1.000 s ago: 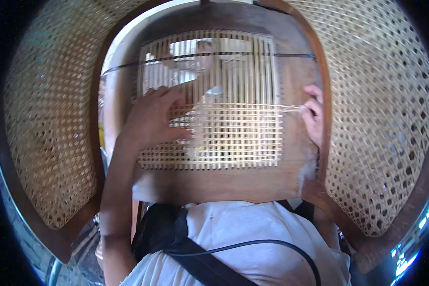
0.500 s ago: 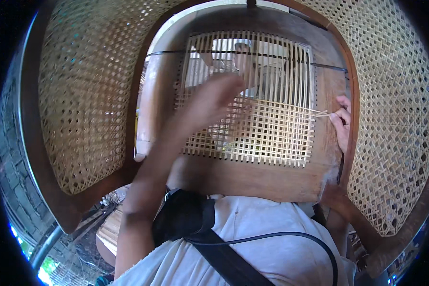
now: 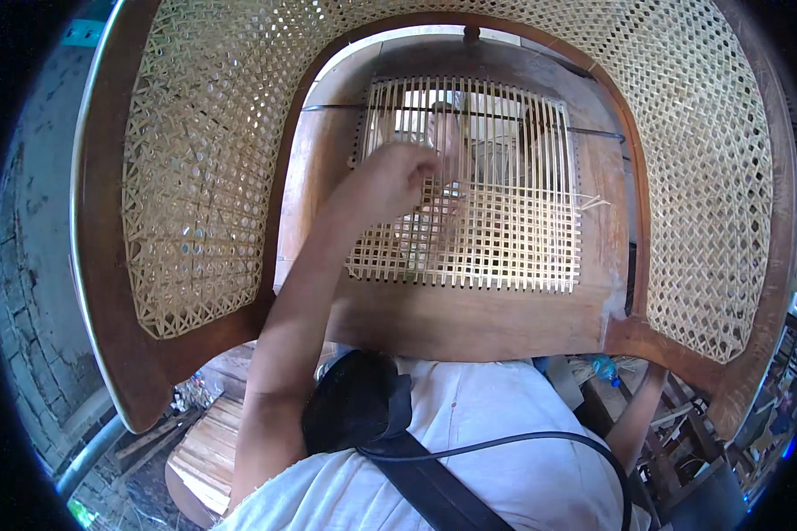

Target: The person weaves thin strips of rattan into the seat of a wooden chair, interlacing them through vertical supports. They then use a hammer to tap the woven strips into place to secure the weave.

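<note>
Evidently, in the head view, the cane weave [image 3: 505,252] sits in the opening of a wooden seat panel [image 3: 469,323], the panel's near edge up against the white shirt [image 3: 505,398]; probably set this close to keep the strands within reach. Caned sides curve round it, left chair side [image 3: 199,230] and right chair side [image 3: 708,203].

Weave: cross strands fill the half nearest the torso; beyond them, only lengthwise strands.

Left hand [image 3: 394,181]: over the left part of the weave, near the border between these two zones, fingers curled in. Whether a strand is pinched, cannot tell.

Right forearm [image 3: 639,416]: runs up beneath the panel; the right hand is hidden, grip cannot be told. Presumably placed there to reach the strands from the underside.

Loose cane ends [image 3: 595,203] project past the weave's right edge onto bare wood, nothing visible holding them; perhaps left long as spare length.

Nearby: dark bar [image 3: 598,134] behind the strands, blue bottle [image 3: 605,370] at lower right.
</note>
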{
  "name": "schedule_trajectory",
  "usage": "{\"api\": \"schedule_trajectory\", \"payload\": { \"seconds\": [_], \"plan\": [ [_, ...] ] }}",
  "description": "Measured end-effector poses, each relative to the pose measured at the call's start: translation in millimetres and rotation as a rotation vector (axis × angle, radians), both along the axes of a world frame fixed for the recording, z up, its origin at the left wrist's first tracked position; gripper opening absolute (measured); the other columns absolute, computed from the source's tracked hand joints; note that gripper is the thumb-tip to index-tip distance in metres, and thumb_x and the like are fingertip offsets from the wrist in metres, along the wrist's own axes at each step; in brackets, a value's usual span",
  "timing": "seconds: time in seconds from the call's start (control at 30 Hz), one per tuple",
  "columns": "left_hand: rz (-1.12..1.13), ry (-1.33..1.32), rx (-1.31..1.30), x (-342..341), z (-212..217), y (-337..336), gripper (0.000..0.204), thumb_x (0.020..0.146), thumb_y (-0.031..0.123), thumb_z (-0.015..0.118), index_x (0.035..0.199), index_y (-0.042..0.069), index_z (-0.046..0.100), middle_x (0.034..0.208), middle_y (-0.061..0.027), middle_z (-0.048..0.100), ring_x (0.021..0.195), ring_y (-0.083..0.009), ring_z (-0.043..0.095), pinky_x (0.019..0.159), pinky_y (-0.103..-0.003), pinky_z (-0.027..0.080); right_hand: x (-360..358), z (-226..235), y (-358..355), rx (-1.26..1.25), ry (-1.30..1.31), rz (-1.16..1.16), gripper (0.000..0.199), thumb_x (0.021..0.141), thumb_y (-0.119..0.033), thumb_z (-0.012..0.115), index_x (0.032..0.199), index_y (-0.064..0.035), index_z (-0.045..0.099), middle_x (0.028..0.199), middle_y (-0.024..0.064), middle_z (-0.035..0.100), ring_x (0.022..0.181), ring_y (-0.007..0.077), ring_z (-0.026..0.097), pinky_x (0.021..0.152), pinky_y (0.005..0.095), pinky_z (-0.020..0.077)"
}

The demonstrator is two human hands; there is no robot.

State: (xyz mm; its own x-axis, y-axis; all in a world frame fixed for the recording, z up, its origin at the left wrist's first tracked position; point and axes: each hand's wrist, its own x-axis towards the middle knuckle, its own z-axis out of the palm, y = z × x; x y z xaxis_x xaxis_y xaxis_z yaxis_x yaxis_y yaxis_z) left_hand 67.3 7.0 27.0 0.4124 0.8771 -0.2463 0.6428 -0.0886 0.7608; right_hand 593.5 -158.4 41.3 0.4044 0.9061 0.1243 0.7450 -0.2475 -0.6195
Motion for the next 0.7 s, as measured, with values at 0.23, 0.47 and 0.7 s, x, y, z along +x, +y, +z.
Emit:
{"api": "schedule_trajectory", "payload": {
  "seconds": [0.23,0.47,0.7],
  "plan": [
    [-0.029,0.179,0.177,27.2,-11.4,-30.8,0.057,0.074,0.049,0.08,0.105,0.005,0.063,0.098,-0.016,0.064,0.101,-0.0333,0.06,0.09,-0.048,0.047,-3.0,-23.1,-147.5,-0.546,0.846,-0.352,0.017,0.09,-0.009,0.065,0.105,-0.0013,0.064,0.106,0.0095,0.062,0.093,0.0204,0.064,0.073,0.0329,0.0582],
    [-0.028,0.271,0.081,33.3,-8.6,-24.4,0.057,0.07,0.049,0.082,0.099,0.004,0.062,0.095,-0.016,0.063,0.096,-0.0339,0.061,0.088,-0.048,0.048,-90.4,-20.5,-145.3,-1.052,0.941,0.073,0.016,0.093,-0.013,0.064,0.104,-0.0013,0.064,0.092,0.0037,0.065,0.084,0.0108,0.06,0.076,0.0267,0.0514],
    [-0.021,0.241,0.079,33.9,-12.1,-18.2,0.052,0.069,0.045,0.083,0.089,0.003,0.059,0.09,-0.0153,0.062,0.093,-0.034,0.062,0.084,-0.048,0.047,-158.3,49.4,-78.7,-1.303,1.059,0.004,0.017,0.094,-0.01,0.061,0.106,0.0014,0.063,0.102,0.0108,0.064,0.093,0.0213,0.061,0.084,0.0336,0.0483]
  ]
}}
